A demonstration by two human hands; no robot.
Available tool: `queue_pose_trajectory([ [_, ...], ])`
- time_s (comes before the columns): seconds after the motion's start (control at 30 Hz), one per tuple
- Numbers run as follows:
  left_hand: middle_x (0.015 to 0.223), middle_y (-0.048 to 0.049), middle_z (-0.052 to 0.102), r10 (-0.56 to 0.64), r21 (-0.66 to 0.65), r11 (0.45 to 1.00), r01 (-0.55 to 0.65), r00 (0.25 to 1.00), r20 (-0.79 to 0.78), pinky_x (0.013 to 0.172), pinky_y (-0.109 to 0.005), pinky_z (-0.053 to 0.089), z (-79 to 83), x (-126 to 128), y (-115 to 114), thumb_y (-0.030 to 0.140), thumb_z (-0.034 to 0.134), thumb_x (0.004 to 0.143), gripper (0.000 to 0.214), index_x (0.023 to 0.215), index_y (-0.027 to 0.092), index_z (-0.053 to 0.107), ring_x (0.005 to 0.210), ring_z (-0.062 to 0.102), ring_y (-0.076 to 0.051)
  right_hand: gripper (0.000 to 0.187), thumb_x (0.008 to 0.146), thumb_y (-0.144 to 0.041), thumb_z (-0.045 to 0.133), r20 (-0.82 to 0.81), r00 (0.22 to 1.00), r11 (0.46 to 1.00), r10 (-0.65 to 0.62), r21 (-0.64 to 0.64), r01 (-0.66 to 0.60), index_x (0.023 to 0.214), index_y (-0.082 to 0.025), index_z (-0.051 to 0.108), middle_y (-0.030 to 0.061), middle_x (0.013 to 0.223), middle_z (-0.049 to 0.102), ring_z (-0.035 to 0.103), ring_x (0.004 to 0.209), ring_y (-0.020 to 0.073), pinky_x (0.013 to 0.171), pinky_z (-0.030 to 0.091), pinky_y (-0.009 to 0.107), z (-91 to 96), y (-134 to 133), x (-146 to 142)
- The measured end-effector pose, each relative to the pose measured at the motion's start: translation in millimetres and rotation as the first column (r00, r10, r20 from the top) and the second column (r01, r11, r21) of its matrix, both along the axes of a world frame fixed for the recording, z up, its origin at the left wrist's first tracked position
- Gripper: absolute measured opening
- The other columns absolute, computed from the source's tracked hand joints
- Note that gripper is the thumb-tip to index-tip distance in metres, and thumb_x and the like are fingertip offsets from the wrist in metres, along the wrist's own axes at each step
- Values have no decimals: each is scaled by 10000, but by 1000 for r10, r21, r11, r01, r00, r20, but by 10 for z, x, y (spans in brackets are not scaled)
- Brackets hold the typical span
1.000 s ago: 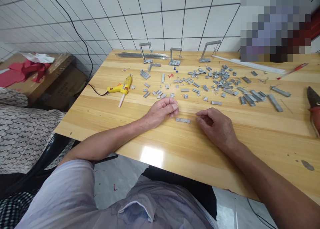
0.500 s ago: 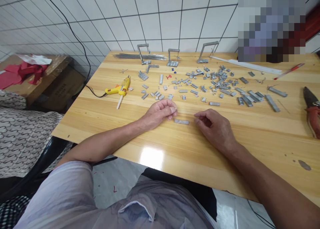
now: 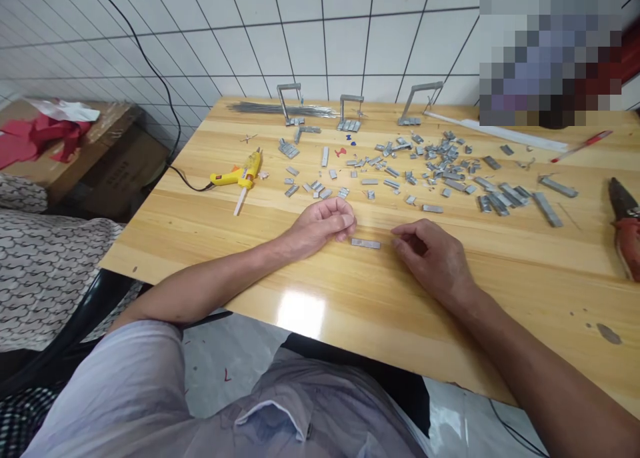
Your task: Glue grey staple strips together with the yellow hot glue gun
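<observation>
A short flat grey metal strip (image 3: pixel 365 243) lies on the wooden table between my hands, touched by neither. Just left of it my left hand (image 3: pixel 327 223) rests on its side, fingers curled and thumb laid against them, with nothing visible in the grip. My right hand (image 3: pixel 435 255) rests to the strip's right. Its fingers are loosely bent, thumb apart from the index finger, and it holds nothing that I can see. Beyond the hands lie many loose grey metal pieces (image 3: pixel 443 158). Three small angled metal frames (image 3: pixel 407 105) stand at the back.
A yellow glue gun (image 3: pixel 245 173) with a white stick lies on the left, its cord trailing off the table (image 3: pixel 200 245). Thin metal rods (image 3: pixel 260 109) lie at the back. Pliers (image 3: pixel 625 225) and a red pen (image 3: pixel 583 146) lie on the right. A cardboard box (image 3: pixel 107 171) stands at left.
The view has shifted slightly, so the table items appear a little farther right. Both hands and the metal strip keep their places relative to one another.
</observation>
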State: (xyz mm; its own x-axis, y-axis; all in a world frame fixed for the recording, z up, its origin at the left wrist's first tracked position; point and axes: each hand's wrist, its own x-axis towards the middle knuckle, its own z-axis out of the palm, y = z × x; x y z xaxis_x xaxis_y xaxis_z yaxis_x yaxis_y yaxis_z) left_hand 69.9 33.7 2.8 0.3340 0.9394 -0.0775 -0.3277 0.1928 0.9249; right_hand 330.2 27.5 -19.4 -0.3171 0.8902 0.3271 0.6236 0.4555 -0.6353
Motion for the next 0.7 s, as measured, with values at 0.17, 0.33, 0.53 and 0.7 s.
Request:
queue_pose_trajectory([
  [0.17,680,14,678,-2,1,1000,2,1000,-15,550,-203,406,-3,5,6,378,945,712,400,808,154,627,522,524,-53,119,916,-290,641,5,1000,1000,-2,2,2,987,-261,732,22,797,713,644,641,176,614,544,336,23,-6,-7],
  [0.33,692,11,690,-15,32,999,16,1000,-27,550,-205,411,-27,4,0,409,941,736,408,811,158,629,527,520,-51,119,927,-297,632,13,1000,1000,-7,1,7,991,-266,727,24,802,715,634,639,175,610,539,335,24,-10,-13],
  [0.53,803,-9,728,-30,-5,1000,30,1000,1,540,-198,416,-19,0,-3,406,961,718,427,893,153,665,541,543,-46,118,924,-289,628,3,1000,1000,-4,13,4,986,-256,723,22,806,710,644,650,170,619,539,327,3,-4,-11],
  [0.7,833,-2,710,-21,11,1000,21,1000,-22,558,-206,420,-26,-4,-2,395,942,735,393,863,154,660,536,524,-34,105,926,-291,644,10,1000,1000,0,3,0,985,-258,723,17,796,704,641,640,169,611,532,325,5,-2,-7],
])
